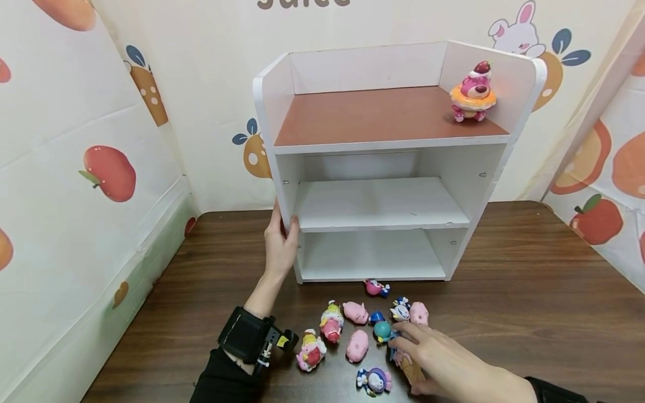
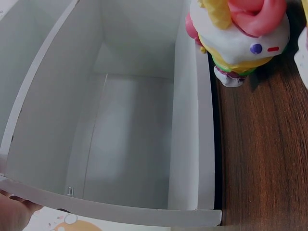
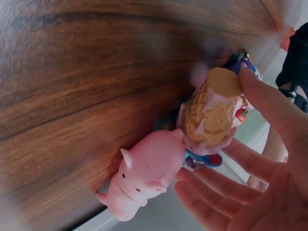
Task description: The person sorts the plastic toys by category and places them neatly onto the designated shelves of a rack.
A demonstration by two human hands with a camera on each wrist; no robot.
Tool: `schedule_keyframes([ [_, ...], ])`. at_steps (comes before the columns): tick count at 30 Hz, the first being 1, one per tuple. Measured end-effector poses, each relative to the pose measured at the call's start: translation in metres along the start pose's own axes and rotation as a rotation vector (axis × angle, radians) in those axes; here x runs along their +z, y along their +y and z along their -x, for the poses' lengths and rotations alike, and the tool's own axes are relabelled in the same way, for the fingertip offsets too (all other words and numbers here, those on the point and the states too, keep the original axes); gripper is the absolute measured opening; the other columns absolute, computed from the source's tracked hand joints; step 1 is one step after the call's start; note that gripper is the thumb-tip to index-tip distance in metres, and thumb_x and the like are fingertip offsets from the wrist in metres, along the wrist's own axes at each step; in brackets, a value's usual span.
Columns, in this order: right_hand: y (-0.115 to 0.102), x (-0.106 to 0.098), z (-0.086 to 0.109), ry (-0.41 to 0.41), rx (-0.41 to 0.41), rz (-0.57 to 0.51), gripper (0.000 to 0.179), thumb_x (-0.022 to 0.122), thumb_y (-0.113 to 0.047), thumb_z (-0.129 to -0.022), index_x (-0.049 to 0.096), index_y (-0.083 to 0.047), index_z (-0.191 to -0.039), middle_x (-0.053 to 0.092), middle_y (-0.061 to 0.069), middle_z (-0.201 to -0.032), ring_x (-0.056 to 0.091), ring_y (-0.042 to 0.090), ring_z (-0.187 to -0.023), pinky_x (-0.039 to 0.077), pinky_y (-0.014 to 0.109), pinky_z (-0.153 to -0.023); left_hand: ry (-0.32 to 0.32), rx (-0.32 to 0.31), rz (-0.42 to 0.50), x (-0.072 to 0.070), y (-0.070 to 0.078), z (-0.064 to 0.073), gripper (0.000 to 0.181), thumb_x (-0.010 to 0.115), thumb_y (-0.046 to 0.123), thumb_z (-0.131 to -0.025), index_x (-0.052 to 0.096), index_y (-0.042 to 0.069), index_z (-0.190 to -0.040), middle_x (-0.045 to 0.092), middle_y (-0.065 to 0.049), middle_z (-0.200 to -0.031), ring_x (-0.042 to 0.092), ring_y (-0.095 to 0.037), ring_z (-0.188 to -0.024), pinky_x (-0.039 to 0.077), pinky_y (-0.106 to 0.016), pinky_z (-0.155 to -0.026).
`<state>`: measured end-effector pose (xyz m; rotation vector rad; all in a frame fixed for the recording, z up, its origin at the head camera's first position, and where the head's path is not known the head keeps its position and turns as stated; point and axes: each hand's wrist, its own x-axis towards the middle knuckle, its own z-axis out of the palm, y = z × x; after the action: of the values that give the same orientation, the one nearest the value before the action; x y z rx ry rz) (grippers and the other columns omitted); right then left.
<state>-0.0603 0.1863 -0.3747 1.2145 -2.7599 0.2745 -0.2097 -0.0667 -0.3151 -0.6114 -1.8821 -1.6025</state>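
My left hand [image 1: 282, 246] grips the left side panel of a small white shelf unit [image 1: 383, 144], thumb at the front edge and fingers behind. Fingertips [image 2: 14, 211] show past that panel in the left wrist view. Over a cluster of small figurines, my right hand [image 1: 448, 358] holds an ice-cream-cone figurine [image 3: 209, 113] lying on its side, thumb at the cone's base and fingers along the far side. Touching the cone figurine is a pink pig figurine [image 3: 147, 166]. A teal-and-blue figurine [image 1: 383, 330] lies near the right fingertips.
Pink pig figurines [image 1: 356, 346], cream-topped figurines [image 1: 311, 351], a purple-and-white figurine [image 1: 374, 382] and a pink-and-blue one [image 1: 375, 287] lie on the dark wooden table [image 1: 529, 291]. A pink bear figurine [image 1: 472, 95] stands on the brown top shelf. Printed walls surround the table.
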Motion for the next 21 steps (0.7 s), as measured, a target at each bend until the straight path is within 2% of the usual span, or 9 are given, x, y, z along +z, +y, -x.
schedule_keyframes([
  [7, -0.0004, 0.003, 0.0017, -0.022, -0.009, -0.07, 0.054, 0.08, -0.023, -0.056, 0.057, -0.01, -0.103, 0.05, 0.016, -0.115, 0.052, 0.028, -0.097, 0.049, 0.034, -0.066, -0.002, -0.009, -0.006, 0.0, 0.0002, 0.0002, 0.05, 0.042, -0.012, -0.084, 0.029, -0.01, -0.132, 0.042, -0.029, -0.124, 0.045, -0.042, -0.105, 0.038, -0.053, -0.085],
  [11, -0.0019, 0.0053, 0.0028, -0.015, 0.019, -0.132, 0.041, 0.076, -0.017, -0.063, 0.057, -0.013, -0.099, 0.05, 0.014, -0.115, 0.051, 0.027, -0.098, 0.049, 0.032, -0.065, -0.008, -0.021, -0.002, 0.0004, -0.0001, 0.0018, 0.05, 0.042, -0.011, -0.084, 0.029, -0.01, -0.133, 0.041, -0.029, -0.125, 0.045, -0.041, -0.107, 0.037, -0.053, -0.086],
  [13, -0.0026, 0.0065, 0.0023, 0.031, 0.032, -0.135, 0.03, 0.072, -0.014, -0.068, 0.058, -0.014, -0.094, 0.051, 0.011, -0.112, 0.052, 0.024, -0.094, 0.049, 0.03, -0.063, -0.011, -0.021, -0.002, 0.0006, -0.0005, 0.0019, 0.05, 0.042, -0.012, -0.084, 0.028, -0.01, -0.133, 0.041, -0.029, -0.125, 0.045, -0.041, -0.107, 0.037, -0.052, -0.086],
  [16, -0.0005, 0.0088, 0.0001, 0.144, 0.028, -0.085, 0.018, 0.068, -0.008, -0.071, 0.058, -0.016, -0.084, 0.052, 0.005, -0.101, 0.051, 0.013, -0.082, 0.045, 0.018, -0.056, -0.012, -0.018, -0.003, 0.0006, -0.0007, 0.0009, 0.05, 0.042, -0.012, -0.084, 0.028, -0.01, -0.133, 0.041, -0.028, -0.126, 0.045, -0.041, -0.107, 0.037, -0.052, -0.086],
  [18, 0.0026, 0.0091, -0.0007, 0.191, 0.035, -0.037, 0.022, 0.07, -0.006, -0.066, 0.057, -0.014, -0.081, 0.051, 0.006, -0.097, 0.049, 0.011, -0.074, 0.038, 0.016, -0.049, -0.012, -0.016, -0.003, 0.0005, -0.0006, -0.0001, 0.05, 0.042, -0.012, -0.084, 0.028, -0.01, -0.133, 0.041, -0.028, -0.126, 0.045, -0.041, -0.106, 0.037, -0.052, -0.086],
  [21, 0.0073, 0.0078, -0.0011, 0.178, 0.077, 0.012, 0.031, 0.073, -0.006, -0.056, 0.056, -0.012, -0.082, 0.051, 0.008, -0.096, 0.05, 0.013, -0.074, 0.036, 0.021, -0.047, -0.011, -0.02, 0.001, 0.0002, -0.0001, -0.0006, 0.051, 0.042, -0.011, -0.084, 0.028, -0.009, -0.133, 0.041, -0.028, -0.126, 0.044, -0.041, -0.107, 0.037, -0.052, -0.087],
])
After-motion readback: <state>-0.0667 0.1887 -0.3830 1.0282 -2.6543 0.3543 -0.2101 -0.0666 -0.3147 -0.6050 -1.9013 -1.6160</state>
